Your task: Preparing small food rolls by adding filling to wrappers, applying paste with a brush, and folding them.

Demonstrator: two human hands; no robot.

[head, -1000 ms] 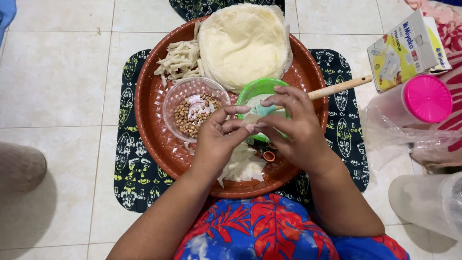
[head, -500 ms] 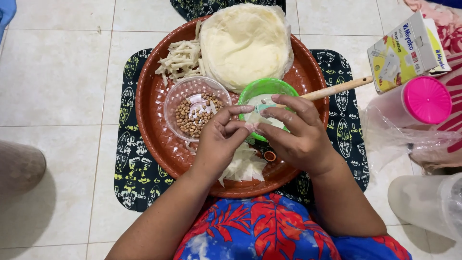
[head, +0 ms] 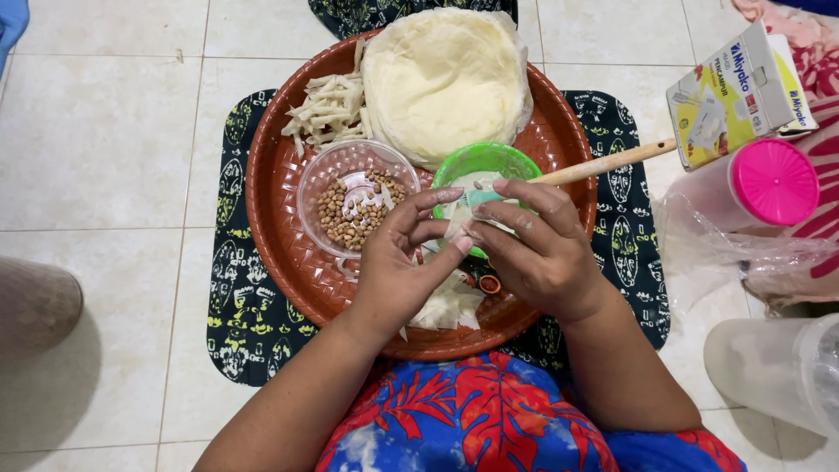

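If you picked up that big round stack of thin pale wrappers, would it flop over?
Probably floppy: the round stack of thin pale wrappers looks soft, sagging at its edges on the woven brown tray. Likely light, and easily torn, since the sheets look very thin.

Patterned mat point(head: 245, 315) on tiled floor point(head: 105, 149)

I see a small pale wrapper piece point(head: 463, 223), thin and soft, pinched between the fingertips of my left hand point(head: 398, 271) and right hand point(head: 546, 258). It sits above the near rim of the green bowl point(head: 489, 162), over the woven red-brown tray point(head: 280, 236). Its lower part is hidden by fingers.
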